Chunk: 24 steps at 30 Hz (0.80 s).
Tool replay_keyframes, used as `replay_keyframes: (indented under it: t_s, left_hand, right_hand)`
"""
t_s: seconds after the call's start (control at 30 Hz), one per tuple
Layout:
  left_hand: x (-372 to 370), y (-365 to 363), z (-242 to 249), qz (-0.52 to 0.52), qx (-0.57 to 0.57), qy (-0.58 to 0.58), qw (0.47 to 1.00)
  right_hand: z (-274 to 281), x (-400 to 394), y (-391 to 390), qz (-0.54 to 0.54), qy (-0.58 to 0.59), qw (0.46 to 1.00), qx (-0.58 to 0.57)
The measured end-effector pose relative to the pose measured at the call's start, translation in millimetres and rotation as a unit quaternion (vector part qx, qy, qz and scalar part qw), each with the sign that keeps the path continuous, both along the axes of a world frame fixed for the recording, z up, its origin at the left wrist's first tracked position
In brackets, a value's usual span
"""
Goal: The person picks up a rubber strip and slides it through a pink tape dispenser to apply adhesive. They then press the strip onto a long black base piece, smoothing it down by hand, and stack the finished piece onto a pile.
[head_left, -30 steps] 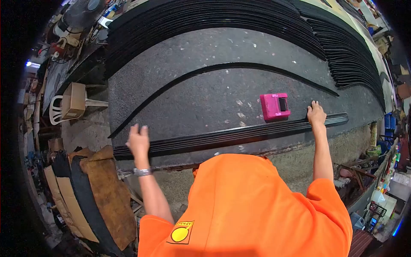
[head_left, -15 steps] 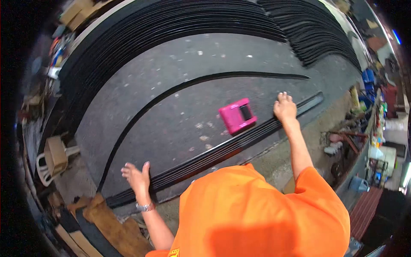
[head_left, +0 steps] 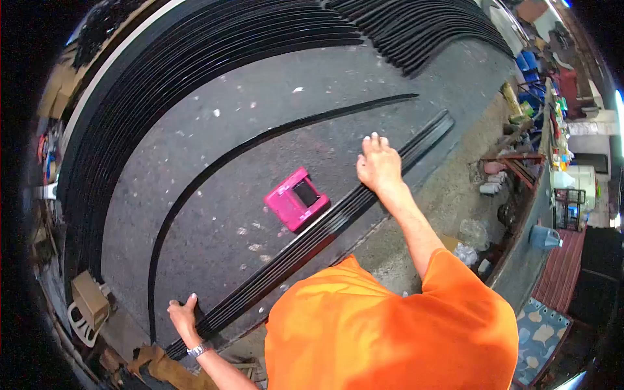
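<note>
A bundle of long black strips point(head_left: 305, 250) lies along the near edge of the dark tabletop. My right hand point(head_left: 379, 164) is over the upper part of the bundle, fingers stretched out and palm down. Beside the lower end of the bundle is my left hand point(head_left: 184, 318), its thumb apart from the fingers and a metal watch on the wrist. Whether either palm touches the strips is hard to tell. A pink box with a dark window point(head_left: 297, 199) sits against the bundle's far side. Past it, a single black strip point(head_left: 263, 136) lies in a curve.
Many black strips point(head_left: 214, 49) lie side by side along the table's far side, with a second group point(head_left: 422, 29) at the upper right. A cardboard box point(head_left: 90, 299) on a white chair stands at the left. A cluttered bench with a blue-grey jug point(head_left: 545, 238) is at the right.
The view has turned and shifted, so the table and strips appear rotated and farther left. Both hands stay by the bundle, with fingers still apart.
</note>
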<state>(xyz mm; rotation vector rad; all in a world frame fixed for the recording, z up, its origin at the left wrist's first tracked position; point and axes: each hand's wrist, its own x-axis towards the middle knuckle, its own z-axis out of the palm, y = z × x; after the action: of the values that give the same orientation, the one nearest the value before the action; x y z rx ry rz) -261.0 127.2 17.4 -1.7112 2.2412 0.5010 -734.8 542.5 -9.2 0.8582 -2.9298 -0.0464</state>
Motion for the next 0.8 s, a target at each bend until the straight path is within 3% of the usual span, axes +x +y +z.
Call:
replay_keyframes:
  t_s: [0.33, 0.4, 0.5, 0.57, 0.6, 0.67, 0.8]
  left_hand:
    - [-2, 0, 0, 0.0, -0.005, 0.005, 1.0]
    - [0, -3, -3, 0.038, 0.035, 0.003, 0.999]
    - [9, 1, -8, 0.006, -0.003, 0.035, 0.999]
    - [2, 4, -2, 0.025, 0.024, 0.043, 0.998]
    - [20, 3, -18, -0.019, -0.042, 0.068, 0.997]
    - [-4, 13, 7, -0.015, -0.028, 0.029, 0.999]
    - [10, 17, -10, 0.03, -0.051, -0.013, 0.998]
  right_hand:
    - [-1, 0, 5, 0.007, -0.001, 0.999, -0.04]
    - [0, -2, 10, 0.011, 0.007, 0.999, -0.036]
    - [2, -3, 6, 0.014, -0.008, 1.0, 0.005]
    - [5, -4, 8, 0.033, 0.008, 0.999, -0.018]
    - [5, -7, 9, 0.052, 0.007, 0.996, -0.071]
    - [-3, -10, 12, 0.072, 0.004, 0.994, -0.076]
    - [-10, -13, 13, 0.073, 0.026, 0.997, 0.004]
